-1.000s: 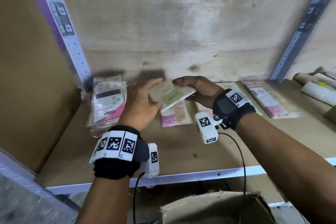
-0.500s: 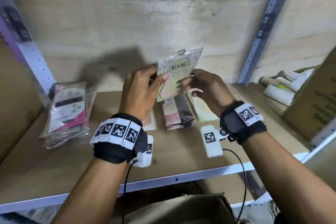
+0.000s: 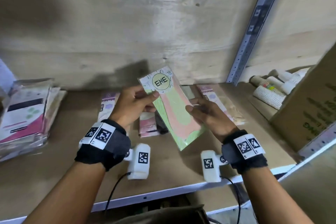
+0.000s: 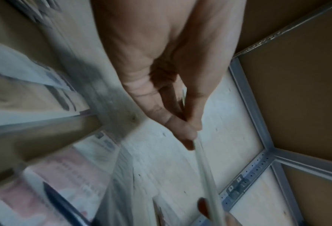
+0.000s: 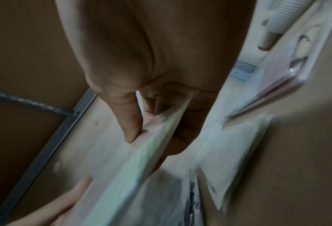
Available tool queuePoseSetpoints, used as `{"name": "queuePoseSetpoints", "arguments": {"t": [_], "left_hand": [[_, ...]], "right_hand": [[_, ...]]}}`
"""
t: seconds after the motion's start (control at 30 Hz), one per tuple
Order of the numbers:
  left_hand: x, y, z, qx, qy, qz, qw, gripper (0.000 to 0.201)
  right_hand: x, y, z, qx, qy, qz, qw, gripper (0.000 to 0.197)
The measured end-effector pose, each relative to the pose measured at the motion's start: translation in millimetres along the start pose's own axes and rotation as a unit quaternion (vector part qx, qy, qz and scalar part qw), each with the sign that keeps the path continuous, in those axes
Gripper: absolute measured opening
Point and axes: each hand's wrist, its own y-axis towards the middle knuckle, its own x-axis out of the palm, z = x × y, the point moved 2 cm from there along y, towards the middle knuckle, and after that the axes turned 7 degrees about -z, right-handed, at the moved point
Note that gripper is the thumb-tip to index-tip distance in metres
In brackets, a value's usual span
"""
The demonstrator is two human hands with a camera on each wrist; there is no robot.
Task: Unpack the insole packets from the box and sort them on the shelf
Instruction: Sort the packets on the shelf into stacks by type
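Packet (image 3: 172,107): held above shelf (image 3: 163,174), top toward 11 o'clock.
Left hand (image 3: 134,103): pinching upper edge.
Right hand (image 3: 207,112): pinching side edge.
Handling: likely light, flexible, slick; pinch the edges.

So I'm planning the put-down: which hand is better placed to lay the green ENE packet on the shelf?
Probably right hand: it pinches the ENE packet mid-length, beside the shelf packets; left hand holds only its top corner.

Back wall (image 3: 127,23): pale plywood I face, knotted, shadowed low.
Upright (image 3: 254,29): grey perforated metal post at my right.
Shelf board (image 3: 54,169): brown, white front edge.
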Motion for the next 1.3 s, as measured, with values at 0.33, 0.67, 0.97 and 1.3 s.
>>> {"name": "queuePoseSetpoints", "arguments": {"t": [0.33,0.67,0.97,1.3], "left_hand": [[-11.8,10.9,-8.0,-0.042,0.074,0.103,0.991,0.034],[-22.3,14.8,-5.6,-0.098,0.059,0.088,0.989,0.027],[19.7,5.9,-16.7,-0.167,-0.081,-0.06,0.981,0.06],[75.0,13.7,-9.4,-0.16,0.056,-0.09,0.981,0.039]], "right_hand": [[-3.1,-6.9,14.8,0.058,-0.035,-0.093,0.993,0.021],[-16.4,-13.9,11.0,0.075,-0.011,-0.195,0.978,0.019],[-41.4,-8.0,16.7,0.07,0.034,-0.039,0.996,0.013],[-49.6,11.6,24.6,0.133,0.048,0.054,0.988,0.034]]}}
